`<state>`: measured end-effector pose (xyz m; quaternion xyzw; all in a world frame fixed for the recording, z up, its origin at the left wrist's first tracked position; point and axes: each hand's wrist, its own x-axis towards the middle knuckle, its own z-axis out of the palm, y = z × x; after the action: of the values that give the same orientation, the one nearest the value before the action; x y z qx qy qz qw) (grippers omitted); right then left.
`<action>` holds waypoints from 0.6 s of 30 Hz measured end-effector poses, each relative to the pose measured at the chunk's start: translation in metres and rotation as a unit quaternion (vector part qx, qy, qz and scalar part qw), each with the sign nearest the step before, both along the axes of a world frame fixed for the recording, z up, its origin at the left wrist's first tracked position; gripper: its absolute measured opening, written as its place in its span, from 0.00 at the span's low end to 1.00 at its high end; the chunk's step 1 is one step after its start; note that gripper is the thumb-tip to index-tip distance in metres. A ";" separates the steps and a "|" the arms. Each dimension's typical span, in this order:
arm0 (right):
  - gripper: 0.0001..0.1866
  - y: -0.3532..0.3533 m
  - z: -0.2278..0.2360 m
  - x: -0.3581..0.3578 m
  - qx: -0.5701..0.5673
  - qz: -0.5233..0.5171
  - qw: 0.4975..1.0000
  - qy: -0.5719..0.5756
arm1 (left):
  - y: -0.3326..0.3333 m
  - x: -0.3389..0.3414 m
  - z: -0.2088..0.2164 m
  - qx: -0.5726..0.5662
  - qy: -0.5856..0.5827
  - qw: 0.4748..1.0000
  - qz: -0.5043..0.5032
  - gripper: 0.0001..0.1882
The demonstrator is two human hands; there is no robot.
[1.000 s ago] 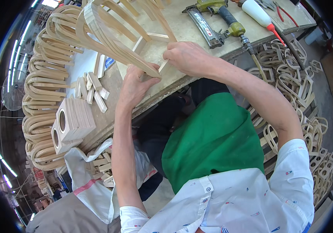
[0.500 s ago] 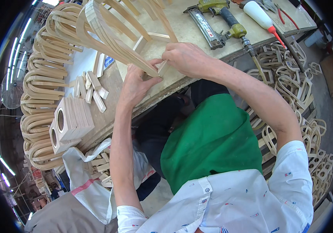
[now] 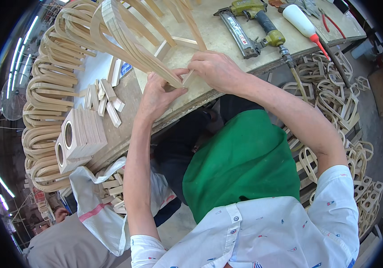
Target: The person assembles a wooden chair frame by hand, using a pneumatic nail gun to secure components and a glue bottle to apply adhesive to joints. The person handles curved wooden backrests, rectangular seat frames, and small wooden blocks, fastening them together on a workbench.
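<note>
A U-shaped bent-wood frame [image 3: 131,44] leans over the bench, its lower end at the bench's near edge. My left hand [image 3: 159,94] is closed round that lower end, thumb and fingers on either side of it. My right hand [image 3: 218,71] pinches a short wooden strip [image 3: 189,77] set against the frame's end, forming a corner with it. The fingers partly hide where the two pieces meet. Behind them on the bench, another wooden piece [image 3: 186,43] joins slanting legs.
A green nail gun [image 3: 269,31] with a hose, a white glue bottle [image 3: 299,20] and red-handled pliers [image 3: 333,24] lie at the far right. Loose wooden blocks [image 3: 106,96], bent frames [image 3: 48,94] and a ply stack [image 3: 86,131] are at left. A white sack [image 3: 89,196] stands below.
Both hands keep their hold at the frame's corner with hardly any movement. The view has shifted slightly. At lower left, another person's hand has come into sight.
</note>
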<state>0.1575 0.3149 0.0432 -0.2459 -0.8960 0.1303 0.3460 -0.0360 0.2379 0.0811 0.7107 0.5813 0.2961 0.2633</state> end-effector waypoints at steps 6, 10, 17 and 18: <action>0.06 0.000 -0.003 0.001 0.002 0.006 1.000 0.029 | 0.002 -0.002 0.000 -0.004 0.008 1.000 -0.021 0.23; 0.07 0.002 -0.006 0.000 0.000 0.012 0.999 0.043 | 0.004 -0.003 -0.001 -0.010 0.003 1.000 -0.016 0.22; 0.07 0.006 -0.007 0.001 0.022 0.033 0.998 0.044 | 0.006 -0.002 -0.001 -0.031 -0.045 0.998 -0.023 0.18; 0.07 0.006 -0.008 0.001 0.020 0.036 0.998 0.045 | 0.006 -0.002 -0.002 -0.028 -0.045 0.998 -0.025 0.17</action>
<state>0.1589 0.3211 0.0352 -0.2005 -0.8902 0.1357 0.3859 -0.0377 0.2441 0.0791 0.7036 0.5584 0.3052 0.3164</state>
